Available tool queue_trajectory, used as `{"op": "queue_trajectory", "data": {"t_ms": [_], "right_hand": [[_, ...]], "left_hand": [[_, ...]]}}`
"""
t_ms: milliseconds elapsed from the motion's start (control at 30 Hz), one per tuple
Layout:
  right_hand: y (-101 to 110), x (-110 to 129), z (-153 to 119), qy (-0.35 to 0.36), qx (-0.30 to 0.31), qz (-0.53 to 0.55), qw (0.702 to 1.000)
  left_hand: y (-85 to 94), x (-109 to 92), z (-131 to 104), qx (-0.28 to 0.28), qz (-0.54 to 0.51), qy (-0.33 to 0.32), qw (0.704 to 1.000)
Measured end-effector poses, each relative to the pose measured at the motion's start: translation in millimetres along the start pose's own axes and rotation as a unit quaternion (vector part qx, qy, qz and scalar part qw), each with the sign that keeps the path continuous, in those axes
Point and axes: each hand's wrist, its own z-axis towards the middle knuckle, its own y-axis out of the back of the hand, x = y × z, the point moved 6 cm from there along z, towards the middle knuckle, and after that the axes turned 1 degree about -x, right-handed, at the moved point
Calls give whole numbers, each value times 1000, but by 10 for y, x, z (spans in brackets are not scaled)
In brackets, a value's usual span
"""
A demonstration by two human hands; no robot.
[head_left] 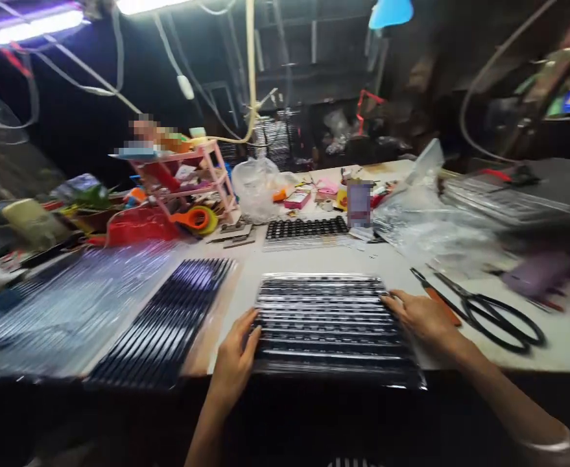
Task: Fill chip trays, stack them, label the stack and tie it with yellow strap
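Note:
Right in front of me lies a shiny ridged plastic tray [321, 321], with dark rows showing through its clear surface. Its near edge reaches past the front of the table. My left hand [236, 357] grips the left edge, thumb and fingers closed on it. At the upper right edge, my right hand [418, 316] holds the tray in the same way, fingers partly hidden. Left of it is a dark ribbed sheet [168, 321]. Black-handled scissors [491, 311] and an orange-handled tool [440, 298] lie beside my right hand.
Clear plastic-wrapped ribbed sheets [80, 305] cover the table's left side. Behind the tray sits a black gridded tray [307, 228]. A pink shelf rack [187, 178], orange tape rolls [197, 219] and a plastic bag [260, 188] stand at the back. Crumpled clear plastic [430, 220] lies right.

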Motion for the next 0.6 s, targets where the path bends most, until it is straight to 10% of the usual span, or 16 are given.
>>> {"op": "queue_trajectory", "data": {"t_ms": [300, 600], "right_hand": [[-158, 134, -809, 90, -69, 62, 992], [-284, 256, -383, 109, -90, 39, 989]], "left_hand": [[-295, 252, 279, -8, 65, 19, 998], [-247, 252, 291, 1, -19, 80, 997]]}}
